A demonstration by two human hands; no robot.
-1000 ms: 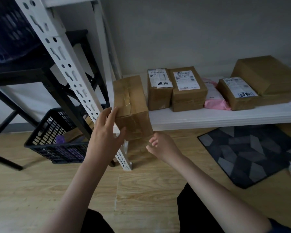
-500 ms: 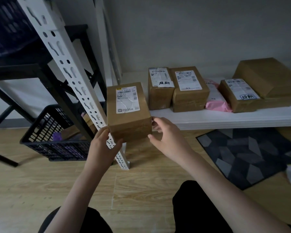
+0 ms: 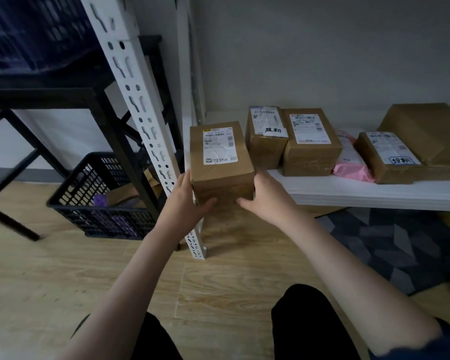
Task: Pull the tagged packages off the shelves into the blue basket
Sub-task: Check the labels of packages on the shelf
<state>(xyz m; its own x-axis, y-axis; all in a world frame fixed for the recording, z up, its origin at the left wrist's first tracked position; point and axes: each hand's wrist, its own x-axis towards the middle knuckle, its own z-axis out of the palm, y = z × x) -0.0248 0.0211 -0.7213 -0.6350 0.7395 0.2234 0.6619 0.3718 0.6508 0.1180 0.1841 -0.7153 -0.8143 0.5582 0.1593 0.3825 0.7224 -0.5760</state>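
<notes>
Flipped label-up since earlier, box, long axis front-to-back, between both gripping hands.

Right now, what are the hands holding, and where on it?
Both hands grip one brown box: left hand on its lower left side, right hand on its lower right.

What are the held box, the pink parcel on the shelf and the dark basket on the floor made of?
Held box: brown cardboard, matte, creased, with a crinkled white paper label. Pink parcel: looks like soft plastic mailer film, slightly glossy and wrinkled. Basket: seemingly rigid moulded plastic, judging by its regular lattice walls.
</notes>
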